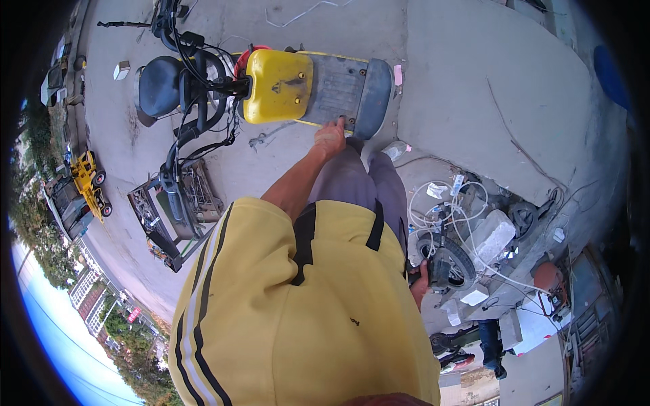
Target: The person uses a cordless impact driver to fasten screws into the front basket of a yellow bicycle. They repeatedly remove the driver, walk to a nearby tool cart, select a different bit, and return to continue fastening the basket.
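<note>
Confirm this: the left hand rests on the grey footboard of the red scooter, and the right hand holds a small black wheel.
Not quite. The head view shows the scooter's body panel is yellow, not red. The left hand does rest on the grey footboard, and the right hand holds a small black wheel.

Under your left grip [330, 137] lies the tipped yellow scooter's grey footboard [338, 88], while your right grip [420, 284] holds a small black wheel [448, 265].

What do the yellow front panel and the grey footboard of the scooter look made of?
The yellow front panel looks like glossy moulded plastic: smooth, rounded corners, soft sheen. The grey footboard that the left hand touches looks like a matte, dusty sheet, plastic or rubber matting; which one cannot be told.
</note>
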A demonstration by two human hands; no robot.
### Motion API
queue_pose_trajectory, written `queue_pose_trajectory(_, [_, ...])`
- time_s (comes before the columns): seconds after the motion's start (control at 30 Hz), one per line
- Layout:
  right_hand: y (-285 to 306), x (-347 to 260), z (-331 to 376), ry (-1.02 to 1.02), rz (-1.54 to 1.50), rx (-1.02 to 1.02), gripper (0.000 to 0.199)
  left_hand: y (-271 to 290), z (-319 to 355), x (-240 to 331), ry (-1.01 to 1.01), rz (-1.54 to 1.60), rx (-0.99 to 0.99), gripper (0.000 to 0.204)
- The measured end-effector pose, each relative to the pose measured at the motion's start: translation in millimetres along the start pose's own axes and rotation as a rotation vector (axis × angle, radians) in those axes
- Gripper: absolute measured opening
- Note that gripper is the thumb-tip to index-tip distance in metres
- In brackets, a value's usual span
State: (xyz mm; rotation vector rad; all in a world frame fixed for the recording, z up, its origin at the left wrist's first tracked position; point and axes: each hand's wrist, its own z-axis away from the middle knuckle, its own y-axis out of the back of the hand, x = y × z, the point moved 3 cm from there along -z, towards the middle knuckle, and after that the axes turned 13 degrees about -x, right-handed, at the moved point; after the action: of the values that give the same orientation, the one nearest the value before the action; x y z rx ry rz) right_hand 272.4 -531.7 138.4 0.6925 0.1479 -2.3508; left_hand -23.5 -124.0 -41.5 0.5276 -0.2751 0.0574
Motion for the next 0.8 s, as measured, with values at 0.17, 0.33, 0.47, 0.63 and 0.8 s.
queue_pose_trajectory(0.17, [16.5, 20.2, -23.7, 0.038, 0.076, -0.059, 0.017, 8.3, 22.0, -16.1, 0.047, -0.149, 0.050, 0.051])
queue_pose_trajectory(0.33, [5.3, 19.2, -24.2, 0.030, 0.031, -0.056, 0.020, 20.0, 27.8, -55.6, 0.029, -0.238, 0.241, 0.057])
queue_pose_trajectory(0.47, [8.6, 25.8, -32.9, 0.039, 0.020, -0.044, 0.020, 28.4, 12.6, -64.5, 0.086, 0.019, -0.087, 0.052])
queue_pose_trajectory(0.63, [-5.8, -8.1, -23.0, 0.130, 0.207, -0.044, 0.019, 34.9, 42.1, 6.9, -0.344, 0.135, 0.047, 0.041])
queue_pose_trajectory(0.8, [-47.2, -61.3, -11.7, 0.280, 0.461, -0.186, 0.027, 70.2, 154.0, 144.9, -0.904, 0.044, 0.090, 0.053])
